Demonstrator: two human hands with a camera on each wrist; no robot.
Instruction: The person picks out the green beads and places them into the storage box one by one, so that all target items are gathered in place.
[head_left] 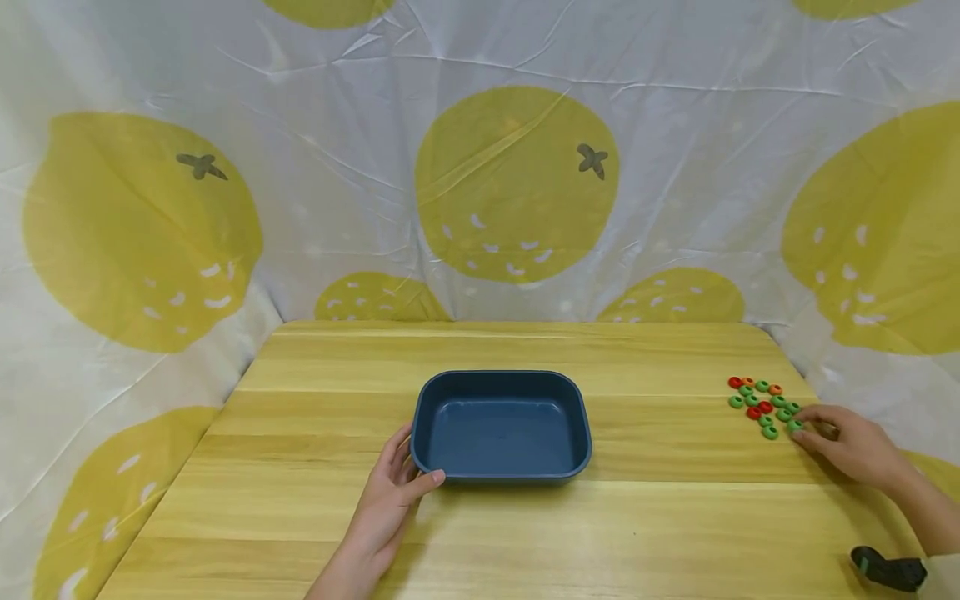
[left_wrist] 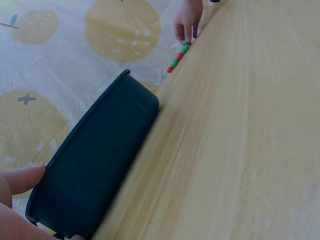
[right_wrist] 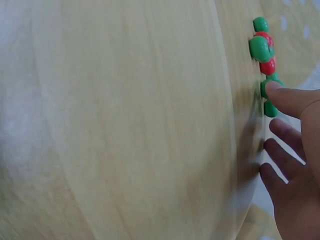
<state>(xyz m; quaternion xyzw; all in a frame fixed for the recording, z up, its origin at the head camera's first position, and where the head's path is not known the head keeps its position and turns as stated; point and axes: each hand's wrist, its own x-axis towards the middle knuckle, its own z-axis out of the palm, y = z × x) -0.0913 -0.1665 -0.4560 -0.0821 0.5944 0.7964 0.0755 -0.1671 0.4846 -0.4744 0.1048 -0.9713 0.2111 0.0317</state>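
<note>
A dark blue rectangular plastic basin sits in the middle of the table. My left hand grips its front left corner, thumb at the rim and fingers along the side; the left wrist view shows the basin's outer wall. Far to the right lies a group of small round beads with holes, green, red and orange. At its near right edge my right hand has thumb and index finger at a green bead, pinching it. In the right wrist view the thumb touches green while the other fingers are spread.
The beads, such as a red one, lie close together near the right edge of the wooden table. A black strap-like object is at the right wrist. A lemon-print cloth hangs behind the table and at its sides.
</note>
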